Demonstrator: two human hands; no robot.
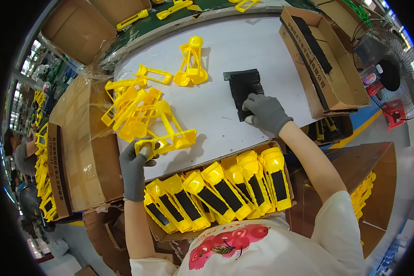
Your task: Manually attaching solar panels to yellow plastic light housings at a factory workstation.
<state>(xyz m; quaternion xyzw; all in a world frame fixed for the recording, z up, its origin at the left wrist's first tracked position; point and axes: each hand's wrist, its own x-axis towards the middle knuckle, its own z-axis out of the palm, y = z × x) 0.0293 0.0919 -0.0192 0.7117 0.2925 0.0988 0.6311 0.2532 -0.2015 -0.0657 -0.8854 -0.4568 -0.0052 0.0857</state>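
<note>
My left hand (139, 158), in a grey glove, is closed round the lower end of a yellow plastic frame (178, 139) with an open middle and a rounded head. To its left and beyond lies a heap of similar yellow frames (132, 110). My right hand (267, 112), gloved in grey, reaches onto a stack of thin black rectangular panels (244, 85). Its thumb and fingers are bent at the stack's near right edge, gripping there; how many panels are between them is hidden. Another yellow frame (191, 66) stands at the far middle of the white table.
Against my body, a cardboard box (170, 237) holds several yellow pieces (225, 195) fitted with black panels. An open carton (336, 87) with black strips stands at the far right, beside a fan (391, 76). A large carton (85, 142) flanks the white table (216, 126) on the left.
</note>
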